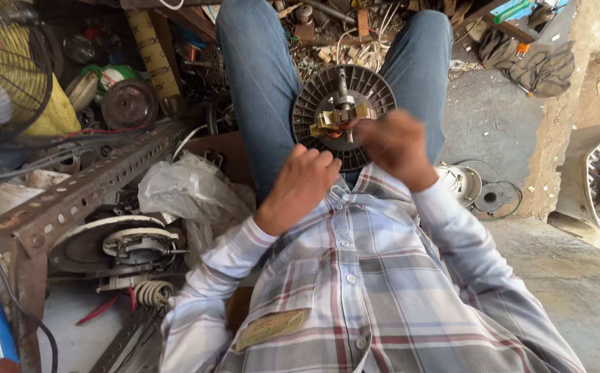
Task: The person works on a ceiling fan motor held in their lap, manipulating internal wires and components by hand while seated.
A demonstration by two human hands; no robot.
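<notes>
A round dark finned motor housing (327, 90) with a central shaft and copper-coloured windings rests in my lap between my knees. My left hand (303, 183) grips its lower left rim with curled fingers. My right hand (395, 146) is blurred and closed at the housing's right side, its fingertips at the brass-coloured winding part (338, 119) near the shaft. Whether the right hand pinches that part or a small tool cannot be told.
A rusty perforated angle-iron frame (72, 200) runs along the left, above a dismantled motor plate with coils (124, 245) and a crumpled plastic bag (186, 190). A fan guard (3, 76) is top left. A white motor cap (460, 183) and a rag (531, 62) lie right.
</notes>
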